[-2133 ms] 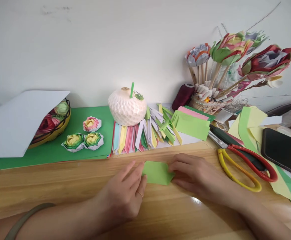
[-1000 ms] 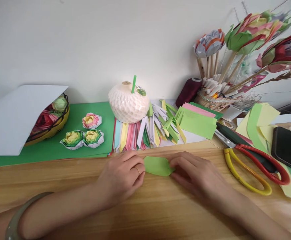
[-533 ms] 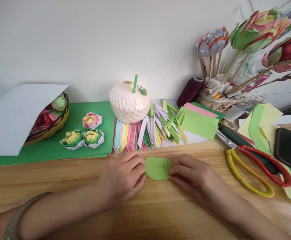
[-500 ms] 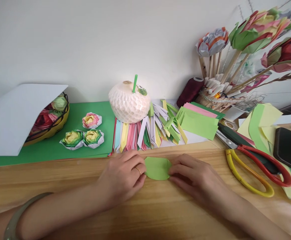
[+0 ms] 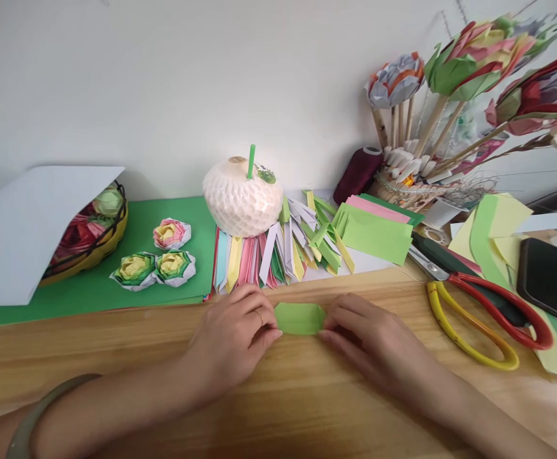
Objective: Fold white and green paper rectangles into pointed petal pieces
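A light green sheet of paper (image 5: pixel 299 319), folded in at its corners, lies on the wooden table (image 5: pixel 278 408) between my hands. My left hand (image 5: pixel 240 335) pinches its left end, thumb and fingers pressed together; a ring and a bangle show on this side. At the opposite end my right hand (image 5: pixel 367 335) has its fingers closed on the paper's corner. Just beyond the hands lie several folded paper strips (image 5: pixel 283 248) in many colours. Flat green paper rectangles (image 5: pixel 371 236) are stacked to their right.
Big scissors (image 5: pixel 479 306) with red and yellow handles rest at the right, near a black phone (image 5: pixel 550 280). A white textured ball-shaped container (image 5: pixel 243 204) stands at the back. Small paper flowers (image 5: pixel 176 266) sit on green card (image 5: pixel 135 217); a basket (image 5: pixel 111 236) stands left.
The green paper's near edge has come up, so the sheet looks narrower from front to back. Both hands still hold its ends. The whole view has shifted slightly.
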